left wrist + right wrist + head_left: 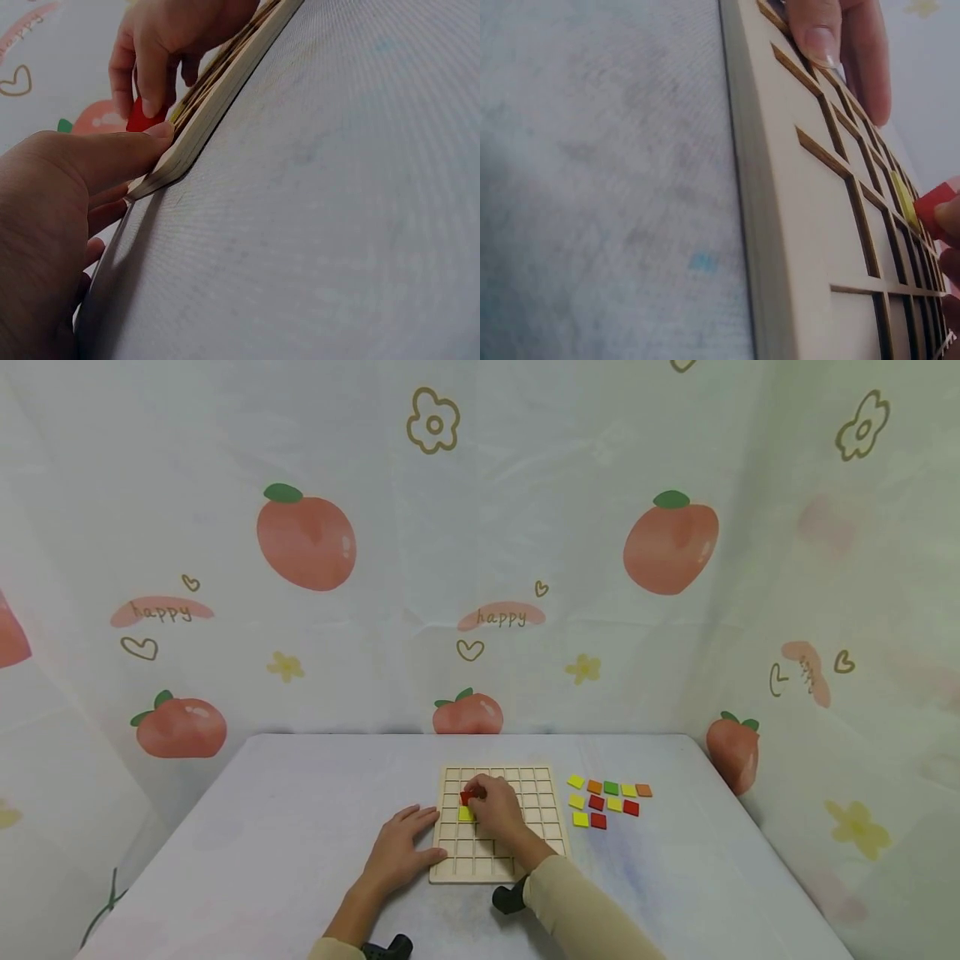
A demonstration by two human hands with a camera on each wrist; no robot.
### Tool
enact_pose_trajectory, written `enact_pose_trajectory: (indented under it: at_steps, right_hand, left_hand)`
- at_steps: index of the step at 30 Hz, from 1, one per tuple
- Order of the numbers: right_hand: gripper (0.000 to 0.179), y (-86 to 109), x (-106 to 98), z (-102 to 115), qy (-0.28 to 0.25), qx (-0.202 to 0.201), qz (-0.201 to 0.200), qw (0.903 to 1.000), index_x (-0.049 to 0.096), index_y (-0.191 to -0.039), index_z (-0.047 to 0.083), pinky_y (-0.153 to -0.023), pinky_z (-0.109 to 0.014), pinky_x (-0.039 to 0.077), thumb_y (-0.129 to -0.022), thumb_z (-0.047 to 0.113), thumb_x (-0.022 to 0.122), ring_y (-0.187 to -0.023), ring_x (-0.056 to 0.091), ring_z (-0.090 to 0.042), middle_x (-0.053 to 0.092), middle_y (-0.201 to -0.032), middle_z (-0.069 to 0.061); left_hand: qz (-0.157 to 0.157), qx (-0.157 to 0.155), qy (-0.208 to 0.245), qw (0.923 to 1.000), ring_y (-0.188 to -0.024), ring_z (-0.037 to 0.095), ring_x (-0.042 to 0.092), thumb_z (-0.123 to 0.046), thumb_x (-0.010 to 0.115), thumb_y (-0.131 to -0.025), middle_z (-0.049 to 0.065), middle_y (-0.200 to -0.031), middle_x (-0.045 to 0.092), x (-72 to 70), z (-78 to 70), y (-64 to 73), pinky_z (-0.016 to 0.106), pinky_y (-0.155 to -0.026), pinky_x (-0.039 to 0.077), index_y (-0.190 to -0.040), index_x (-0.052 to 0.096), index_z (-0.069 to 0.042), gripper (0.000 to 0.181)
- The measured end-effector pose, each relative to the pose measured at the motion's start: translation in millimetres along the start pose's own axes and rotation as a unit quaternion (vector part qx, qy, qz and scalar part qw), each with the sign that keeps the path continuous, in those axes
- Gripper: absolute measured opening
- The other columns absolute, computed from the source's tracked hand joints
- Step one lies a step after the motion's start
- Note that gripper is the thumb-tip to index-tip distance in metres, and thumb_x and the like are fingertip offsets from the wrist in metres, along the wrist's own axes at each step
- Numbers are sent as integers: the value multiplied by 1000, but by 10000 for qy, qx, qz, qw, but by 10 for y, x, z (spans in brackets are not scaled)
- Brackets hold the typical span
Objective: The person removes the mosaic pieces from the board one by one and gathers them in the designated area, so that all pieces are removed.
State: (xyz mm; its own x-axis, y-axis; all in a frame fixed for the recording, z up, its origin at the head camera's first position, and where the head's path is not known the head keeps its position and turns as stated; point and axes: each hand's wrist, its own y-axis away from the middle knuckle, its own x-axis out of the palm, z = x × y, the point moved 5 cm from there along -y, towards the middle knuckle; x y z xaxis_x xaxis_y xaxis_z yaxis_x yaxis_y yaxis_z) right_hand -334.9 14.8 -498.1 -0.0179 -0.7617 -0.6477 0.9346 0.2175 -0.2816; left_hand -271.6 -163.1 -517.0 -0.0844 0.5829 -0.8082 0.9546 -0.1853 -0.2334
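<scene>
A wooden grid board (483,866) lies on the table, with one yellow square tile (466,814) in a cell at its left part. My right hand (497,807) reaches over the board and pinches a red square tile (466,797) between thumb and fingers, just beyond the yellow one. In the right wrist view the red tile (932,205) is tilted, close beside the yellow tile (904,199). My left hand (401,846) rests at the board's left edge, fingers spread and thumb on the rim; the left wrist view shows that thumb (127,157) over the board's corner.
Right of the board, loose tiles lie in rough rows: several yellow (581,819) and red ones (597,821), one green (611,788) and two orange (594,787). A patterned curtain (375,677) hangs behind the table (285,835).
</scene>
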Motion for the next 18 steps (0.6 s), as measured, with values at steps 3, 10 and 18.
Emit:
enact_pose_trajectory:
  at_steps: [3, 10, 18]
  right_hand:
    - [15, 19, -50, -15, -151, 104, -198, 9996, 68, -98, 15, -77, -35, 50, -88, 4, 67, -87, 56, -16, 64, -92, 3]
    - [14, 32, -179, -66, -234, 31, -353, 9991, 68, -98, 14, -73, -33, 51, -88, 4, 67, -86, 57, -16, 63, -91, 4]
    - [13, 48, -384, -124, -152, -11, -389, 9991, 67, -100, 13, -73, -34, 51, -90, 5, 67, -86, 57, -17, 63, -92, 2]
  left_hand:
    - [-6, -10, 13, 10000, -132, 32, 42, -45, 76, -77, 1, -134, 59, 6, 4, -5, 58, -105, 32, -131, 63, -12, 65]
    - [23, -82, 4, 10000, -133, 33, 41, -46, 75, -78, 2, -135, 58, 8, 13, -7, 59, -105, 32, -132, 62, -12, 65]
    - [4, -60, -23, 10000, -132, 33, 42, -42, 76, -77, 2, -134, 59, 8, -5, -8, 58, -105, 31, -131, 62, -10, 64]
